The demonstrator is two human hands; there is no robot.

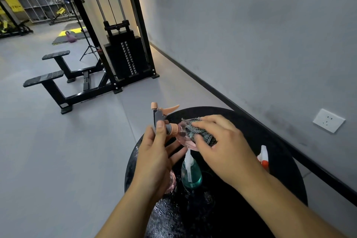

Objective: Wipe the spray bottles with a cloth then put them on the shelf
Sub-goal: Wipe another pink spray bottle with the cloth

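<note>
Over a round black counter [286, 141] beside the grey wall, the left hand [154, 152] holds a pink spray bottle [184, 137] tipped on its side, thumb and fingers grasping the grey and peach trigger head. The right hand [222, 145] presses a dark checked cloth [201, 133] against the bottle's clear pink body, its fingers curled over the cloth. Below the hands, a teal spray bottle [191, 174] with a white pump stands upright on the counter. Another pink bottle [172, 181] peeks out just beside the left wrist. A white and orange spray bottle [263, 157] stands behind the right wrist. A cable weight machine [125, 58] stands further along the wall.
</note>
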